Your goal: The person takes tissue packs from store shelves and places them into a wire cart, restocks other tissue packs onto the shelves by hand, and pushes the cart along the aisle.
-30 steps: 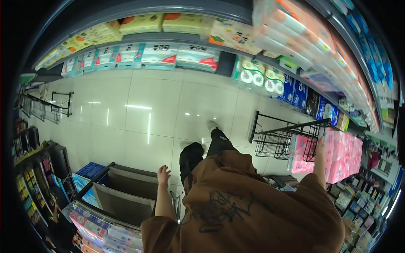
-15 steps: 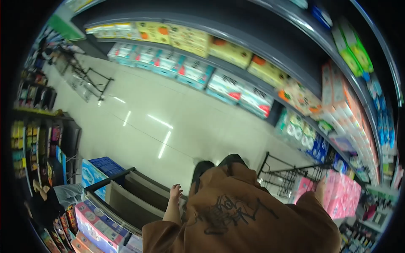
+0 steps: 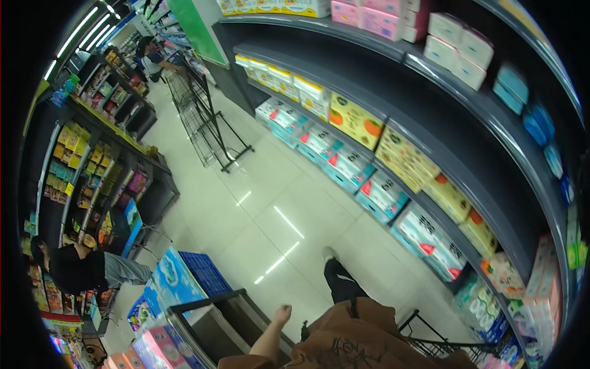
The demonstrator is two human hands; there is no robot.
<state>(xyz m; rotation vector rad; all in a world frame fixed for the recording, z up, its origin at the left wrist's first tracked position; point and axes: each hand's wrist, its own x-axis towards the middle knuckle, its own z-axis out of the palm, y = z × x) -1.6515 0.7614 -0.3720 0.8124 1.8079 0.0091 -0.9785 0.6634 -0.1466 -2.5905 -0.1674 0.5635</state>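
My left hand (image 3: 283, 315) hangs in front of my brown top (image 3: 362, 329), with its fingers curled in and nothing visible in them. It is nearest to a dark-framed bin (image 3: 215, 329) with grey-brown panels, apart from it. My right hand is out of view past the lower edge. On that side a black wire shopping cart (image 3: 439, 341) shows in part beside my body. One leg (image 3: 341, 280) in dark trousers is stretched forward on the pale tiled floor (image 3: 276, 197).
Shelves (image 3: 479, 135) of tissue packs (image 3: 347, 163) run along the right. Another wire cart (image 3: 200, 123) stands ahead, with a person (image 3: 150, 64) by it. At left are a person in black (image 3: 77, 267), a blue crate (image 3: 206, 273) and snack shelves (image 3: 74, 166).
My view has turned left and up, showing more of the aisle. My left hand's fingers have curled in. My right hand, earlier beside a pink pack at the cart, has left view.
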